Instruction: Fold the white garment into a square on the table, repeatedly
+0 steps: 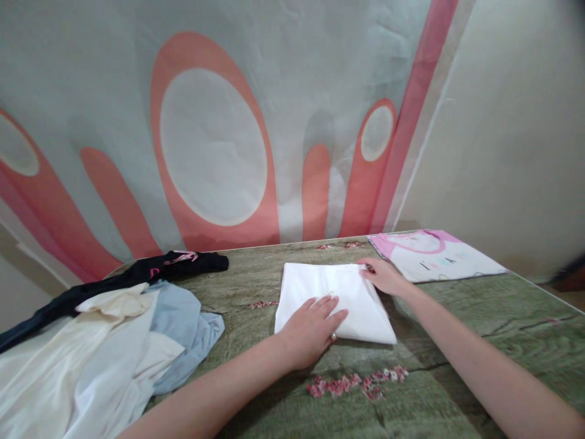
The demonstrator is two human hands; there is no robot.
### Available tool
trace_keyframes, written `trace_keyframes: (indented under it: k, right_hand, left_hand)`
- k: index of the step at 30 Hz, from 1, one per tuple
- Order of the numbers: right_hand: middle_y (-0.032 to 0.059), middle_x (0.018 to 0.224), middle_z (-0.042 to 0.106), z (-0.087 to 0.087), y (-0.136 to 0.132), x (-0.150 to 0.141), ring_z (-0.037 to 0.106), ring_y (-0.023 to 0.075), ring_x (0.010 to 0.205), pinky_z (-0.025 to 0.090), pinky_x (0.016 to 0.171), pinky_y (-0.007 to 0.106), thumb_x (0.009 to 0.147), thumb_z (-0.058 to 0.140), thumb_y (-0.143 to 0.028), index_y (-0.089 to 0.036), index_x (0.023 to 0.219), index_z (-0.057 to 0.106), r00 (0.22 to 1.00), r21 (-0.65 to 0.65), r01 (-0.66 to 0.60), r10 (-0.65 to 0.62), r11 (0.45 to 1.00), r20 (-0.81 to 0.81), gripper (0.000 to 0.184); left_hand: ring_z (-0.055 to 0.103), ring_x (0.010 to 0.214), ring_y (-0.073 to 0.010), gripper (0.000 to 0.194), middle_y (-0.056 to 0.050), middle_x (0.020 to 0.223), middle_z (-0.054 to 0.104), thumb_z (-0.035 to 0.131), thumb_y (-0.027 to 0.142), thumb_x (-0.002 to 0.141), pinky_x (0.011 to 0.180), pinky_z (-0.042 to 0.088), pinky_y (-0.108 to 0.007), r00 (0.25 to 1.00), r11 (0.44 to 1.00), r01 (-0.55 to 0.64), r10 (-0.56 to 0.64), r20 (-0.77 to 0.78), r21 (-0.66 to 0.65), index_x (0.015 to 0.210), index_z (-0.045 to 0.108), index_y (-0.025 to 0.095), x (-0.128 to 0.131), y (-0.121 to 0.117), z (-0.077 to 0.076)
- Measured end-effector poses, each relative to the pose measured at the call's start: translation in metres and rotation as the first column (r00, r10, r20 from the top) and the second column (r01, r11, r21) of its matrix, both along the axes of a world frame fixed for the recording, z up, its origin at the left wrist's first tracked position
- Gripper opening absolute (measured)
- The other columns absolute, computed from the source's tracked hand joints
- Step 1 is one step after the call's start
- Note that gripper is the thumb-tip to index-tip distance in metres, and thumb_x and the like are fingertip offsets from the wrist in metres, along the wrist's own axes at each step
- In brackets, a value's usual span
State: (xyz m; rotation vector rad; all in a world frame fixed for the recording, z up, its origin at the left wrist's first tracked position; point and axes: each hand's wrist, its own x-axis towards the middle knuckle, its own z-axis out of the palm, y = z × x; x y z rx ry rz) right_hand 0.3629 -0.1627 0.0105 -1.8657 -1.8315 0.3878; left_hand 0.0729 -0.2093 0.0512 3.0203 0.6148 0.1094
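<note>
A white garment (pixel 351 320), folded into a flat, roughly square bundle, lies on the table in front of me. My left hand (pixel 313 329), with a ring on one finger, rests flat on its near left part, fingers stretched out. At the far right corner, my right hand (pixel 381 275) pinches the edge of the cloth between thumb and fingers. A small detail shows on the fabric just beyond my left fingertips; I cannot tell what it is.
A folded pink and white shirt (pixel 450 259) with lettering lies at the back right. To the left are heaped cream and white clothes (pixel 91 360), a light blue garment (pixel 180 329) and a black garment (pixel 123 280). The wood-patterned table (pixel 256 390) meets a printed wall covering behind.
</note>
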Motion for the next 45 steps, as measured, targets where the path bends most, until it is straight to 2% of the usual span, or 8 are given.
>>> trace_keyframes:
  k: [8,14,19,25,32,36,40,45]
  right_hand:
    - [-0.0004,0.059,0.063,0.012,-0.018,0.016,0.057,0.0141,0.054,0.039,0.052,0.022,0.07,0.061,-0.026,-0.016,0.076,0.06,0.995,-0.226,-0.069,0.084,0.972,0.06,0.012]
    - [0.0083,0.077,0.066,0.021,-0.02,0.005,0.058,0.0189,0.07,0.038,0.058,0.025,0.077,0.055,-0.04,-0.014,0.081,0.06,0.99,-0.17,0.045,-0.022,0.984,0.136,0.027]
    - [0.0134,0.099,0.064,0.017,-0.018,-0.008,0.059,0.0211,0.084,0.04,0.069,0.027,0.078,0.057,-0.037,-0.013,0.105,0.055,0.989,-0.101,0.102,-0.089,0.99,0.12,0.036]
    - [0.0074,0.082,0.068,0.014,-0.022,-0.009,0.061,0.0179,0.071,0.04,0.06,0.024,0.073,0.063,-0.034,-0.016,0.091,0.06,0.998,-0.193,0.04,-0.029,0.98,0.06,0.026]
    - [0.0025,0.048,0.061,0.022,-0.033,-0.023,0.052,0.0121,0.036,0.038,0.036,0.022,0.074,0.059,-0.043,-0.017,0.063,0.057,0.961,-0.471,-0.175,0.047,0.865,-0.272,0.029]
    - [0.0026,0.046,0.061,0.026,-0.035,-0.026,0.052,0.0107,0.035,0.04,0.035,0.02,0.07,0.064,-0.047,-0.016,0.058,0.054,0.94,-0.52,-0.188,-0.001,0.833,-0.341,0.034]
    - [0.0032,0.05,0.063,0.029,-0.036,-0.023,0.056,0.0114,0.039,0.043,0.037,0.02,0.07,0.065,-0.048,-0.016,0.061,0.053,0.935,-0.549,-0.194,-0.016,0.813,-0.354,0.036]
    - [0.002,0.053,0.062,0.027,-0.035,-0.021,0.058,0.0125,0.042,0.044,0.037,0.02,0.076,0.06,-0.045,-0.016,0.072,0.052,0.927,-0.518,-0.14,-0.072,0.844,-0.367,0.03]
  left_hand:
    - [0.013,0.136,-0.0241,0.057,-0.009,0.148,0.019,0.041,0.007,0.082,0.107,0.014,-0.046,0.985,0.989,-0.085,0.102,-0.141,0.124,0.136,0.031,0.026,-0.034,0.05,0.014]
    - [0.016,0.135,-0.0208,0.046,-0.01,0.146,0.023,0.027,0.035,0.095,0.109,0.013,-0.041,0.996,0.996,-0.09,0.09,-0.004,0.02,0.138,0.028,0.02,-0.02,0.023,0.008]
    - [0.015,0.134,-0.0318,0.074,-0.013,0.145,0.024,0.045,0.063,0.079,0.107,0.014,-0.049,0.993,0.995,-0.095,0.096,0.066,-0.009,0.137,0.031,0.019,-0.009,0.012,-0.007]
    - [0.019,0.134,-0.0276,0.053,-0.008,0.143,0.031,0.049,0.031,0.082,0.109,0.01,-0.048,0.988,0.988,-0.142,0.139,0.062,0.059,0.133,0.038,0.022,-0.021,0.017,-0.002]
    - [0.028,0.129,-0.031,0.071,-0.013,0.136,0.04,0.057,0.062,0.071,0.107,0.02,-0.048,0.984,0.995,-0.1,0.096,0.147,0.021,0.126,0.045,0.018,-0.021,0.004,0.006]
    - [0.05,0.113,-0.0212,0.031,-0.009,0.124,0.054,0.044,0.031,0.089,0.099,0.037,-0.036,0.986,0.996,-0.088,0.086,0.142,0.003,0.115,0.055,0.017,-0.014,0.005,-0.007]
    - [0.046,0.119,-0.0172,0.037,-0.008,0.131,0.049,0.034,0.012,0.09,0.102,0.035,-0.033,0.989,0.997,-0.072,0.072,0.128,0.0,0.123,0.049,0.017,-0.017,0.011,-0.017]
    - [0.035,0.128,-0.0164,0.038,-0.008,0.136,0.042,0.033,0.02,0.093,0.109,0.025,-0.036,0.986,0.998,-0.012,0.021,0.165,-0.058,0.13,0.042,0.017,-0.024,0.013,-0.007]
